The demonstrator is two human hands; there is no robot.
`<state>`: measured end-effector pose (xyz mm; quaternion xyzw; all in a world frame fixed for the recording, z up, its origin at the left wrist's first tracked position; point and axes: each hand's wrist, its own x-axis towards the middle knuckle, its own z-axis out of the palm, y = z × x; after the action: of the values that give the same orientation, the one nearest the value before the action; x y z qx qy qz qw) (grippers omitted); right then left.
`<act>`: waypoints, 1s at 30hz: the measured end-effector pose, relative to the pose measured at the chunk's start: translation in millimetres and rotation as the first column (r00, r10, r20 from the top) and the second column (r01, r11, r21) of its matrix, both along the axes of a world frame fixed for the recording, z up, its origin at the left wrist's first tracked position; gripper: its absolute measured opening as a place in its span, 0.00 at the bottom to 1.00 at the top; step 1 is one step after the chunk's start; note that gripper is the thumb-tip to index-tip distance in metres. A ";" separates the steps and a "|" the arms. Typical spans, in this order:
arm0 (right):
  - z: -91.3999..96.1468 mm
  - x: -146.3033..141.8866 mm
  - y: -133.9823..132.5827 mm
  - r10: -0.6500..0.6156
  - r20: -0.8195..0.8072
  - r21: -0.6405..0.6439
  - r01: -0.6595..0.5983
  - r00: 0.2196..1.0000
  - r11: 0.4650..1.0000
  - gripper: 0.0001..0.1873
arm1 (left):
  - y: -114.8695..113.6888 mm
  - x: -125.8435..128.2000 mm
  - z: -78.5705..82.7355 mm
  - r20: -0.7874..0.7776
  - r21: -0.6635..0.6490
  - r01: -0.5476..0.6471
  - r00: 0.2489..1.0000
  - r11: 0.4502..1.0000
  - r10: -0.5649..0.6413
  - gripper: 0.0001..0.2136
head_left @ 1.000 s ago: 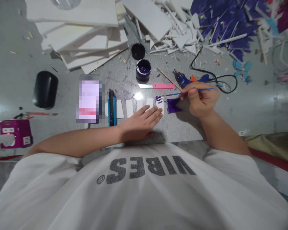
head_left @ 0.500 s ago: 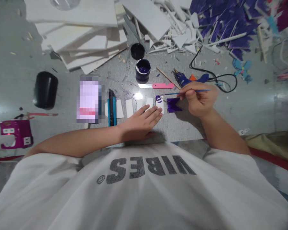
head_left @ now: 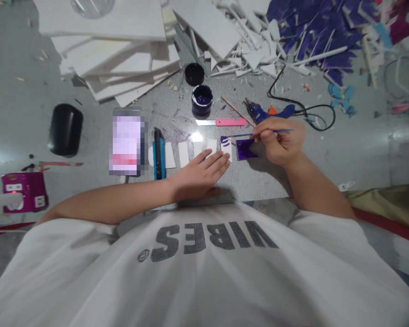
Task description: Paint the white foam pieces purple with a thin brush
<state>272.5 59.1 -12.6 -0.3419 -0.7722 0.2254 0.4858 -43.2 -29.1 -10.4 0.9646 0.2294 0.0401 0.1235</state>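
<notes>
My right hand (head_left: 282,143) pinches a thin blue paintbrush (head_left: 245,134), its tip over a small white card (head_left: 226,146) that carries purple strokes. Just right of that card lies a card painted fully purple (head_left: 245,149). My left hand (head_left: 201,175) lies flat with fingers stretched out, its fingertips pressing on the lower edge of the partly painted card. Several unpainted white cards (head_left: 183,153) lie in a row to the left. An open pot of purple paint (head_left: 202,100) stands behind them, its black lid (head_left: 194,74) beyond.
A blue utility knife (head_left: 158,152) and a phone (head_left: 127,141) lie left of the cards. A pink-handled blade (head_left: 225,122), a blue glue gun (head_left: 269,112) with black cord, stacked white boards (head_left: 116,54), purple scraps (head_left: 320,32), a black cylinder (head_left: 65,129) and a magenta box (head_left: 22,190) surround the spot.
My right hand and the brush have shifted slightly to the left over the card. My left hand has stayed in place.
</notes>
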 end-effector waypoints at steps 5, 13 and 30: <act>-0.3 1.9 0.2 -0.043 -0.021 0.013 0.043 0.999 0.999 0.24 | -0.1 -0.3 0.0 0.018 -0.031 -0.014 1.000 0.999 0.015 0.37; 1.9 0.2 -1.9 -0.018 -0.025 -0.003 0.018 1.000 1.000 0.21 | -0.2 0.7 -0.3 0.007 -0.010 -0.002 1.000 1.000 0.002 0.39; 5.8 2.6 -1.7 -0.074 -0.032 -0.024 0.073 0.997 0.997 0.27 | 0.2 -0.2 -0.1 0.002 -0.004 0.006 1.000 1.000 -0.006 0.40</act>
<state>275.1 57.5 -6.7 -0.3716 -0.7485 0.2216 0.5025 -43.4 -28.9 -10.5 0.9651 0.2262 0.0403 0.1257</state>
